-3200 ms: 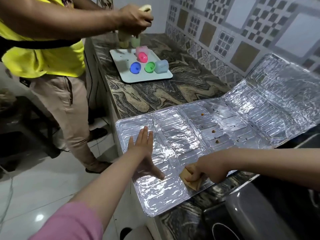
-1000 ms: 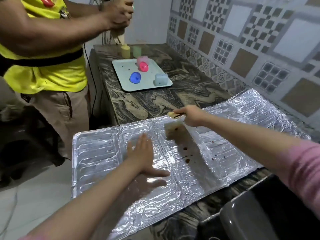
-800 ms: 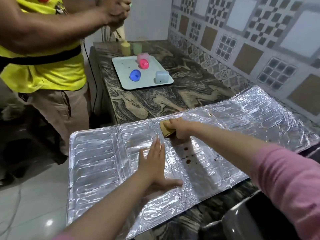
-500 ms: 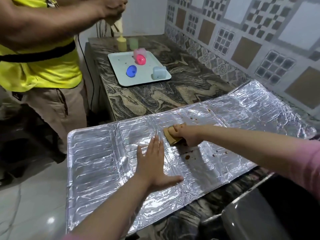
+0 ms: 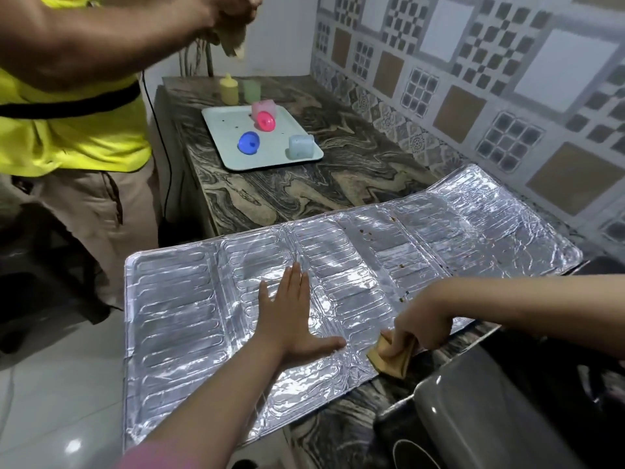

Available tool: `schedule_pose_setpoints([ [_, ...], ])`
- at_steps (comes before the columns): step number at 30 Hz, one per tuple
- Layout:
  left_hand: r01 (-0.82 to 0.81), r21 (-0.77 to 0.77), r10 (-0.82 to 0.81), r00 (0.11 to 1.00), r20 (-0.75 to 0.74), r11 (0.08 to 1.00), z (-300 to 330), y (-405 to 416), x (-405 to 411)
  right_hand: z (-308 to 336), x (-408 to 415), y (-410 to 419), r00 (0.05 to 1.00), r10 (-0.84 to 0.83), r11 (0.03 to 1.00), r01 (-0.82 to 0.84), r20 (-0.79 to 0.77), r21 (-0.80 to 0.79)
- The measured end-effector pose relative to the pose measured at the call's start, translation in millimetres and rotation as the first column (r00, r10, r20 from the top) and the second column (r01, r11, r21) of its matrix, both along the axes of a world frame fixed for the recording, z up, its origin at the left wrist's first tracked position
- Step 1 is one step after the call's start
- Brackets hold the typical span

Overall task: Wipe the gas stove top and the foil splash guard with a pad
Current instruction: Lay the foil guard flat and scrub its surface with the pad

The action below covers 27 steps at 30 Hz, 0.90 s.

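Currently the foil splash guard (image 5: 189, 319) lies flat across the counter (image 5: 270, 194). Left hand (image 5: 291, 316) pressed flat mid-sheet; right hand (image 5: 419, 324) grips the pad (image 5: 389, 358) at its near edge. Brown specks (image 5: 367, 233) toward far edge. Advise light, short strokes; foil creases easily.

A pale tray (image 5: 223, 137) on the marble counter (image 5: 304, 194) carries a blue cup (image 5: 249, 142) and pink cup (image 5: 264, 120).

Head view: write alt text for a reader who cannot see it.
A person's left hand presses flat on a foil splash guard laid across a marbled counter, while the right hand grips a tan pad at the guard's near edge. Brown specks dot the foil; a second person in a yellow shirt stands beside a tray of coloured containers.
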<state>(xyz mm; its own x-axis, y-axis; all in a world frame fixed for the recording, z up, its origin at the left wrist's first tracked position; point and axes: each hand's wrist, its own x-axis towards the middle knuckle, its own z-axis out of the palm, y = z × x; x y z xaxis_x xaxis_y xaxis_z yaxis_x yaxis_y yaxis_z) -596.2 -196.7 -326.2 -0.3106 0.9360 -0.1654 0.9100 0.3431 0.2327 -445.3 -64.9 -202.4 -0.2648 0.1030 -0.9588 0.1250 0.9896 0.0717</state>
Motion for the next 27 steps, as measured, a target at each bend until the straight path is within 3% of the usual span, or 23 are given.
schedule_pose_setpoints([
  [5, 0.003, -0.029, -0.004, 1.0, -0.017, 1.0, 0, -8, -3, 7, -9, 9, 0.978, -0.182, 0.983, 0.18, -0.106, -0.022],
  [7, -0.001, -0.04, 0.0, 1.0, -0.019, 0.999, -1, -15, -7, 17, -19, 19, 0.924, -0.335, 0.942, 0.324, -0.184, -0.086],
  [12, -0.013, -0.063, 0.012, 1.0, -0.01, 0.998, 0, -38, -20, 37, -58, 49, 0.785, -0.446, 0.886, 0.454, -0.429, -0.09],
  [14, -0.008, -0.085, 0.008, 1.0, -0.009, 0.996, 2, -47, -25, 36, -78, 56, 0.714, -0.414, 0.883, 0.467, -0.564, -0.057],
  [19, 0.002, -0.227, -0.023, 0.996, -0.088, 0.974, 15, -51, -37, -3, -125, 70, 0.396, -0.209, 0.91, 0.413, -0.894, -0.03],
  [21, 0.031, -0.264, -0.064, 0.991, -0.116, 0.964, 21, -47, -36, -29, -139, 68, 0.423, -0.169, 0.926, 0.377, -0.89, 0.003],
  [24, 0.108, -0.257, -0.129, 0.989, -0.066, 0.96, 25, -43, -34, -64, -149, 59, 0.64, -0.073, 0.941, 0.297, -0.765, 0.16],
  [27, 0.119, -0.268, -0.135, 0.99, -0.042, 0.956, 25, -38, -39, -75, -149, 66, 0.666, -0.1, 0.944, 0.298, -0.739, 0.141],
])
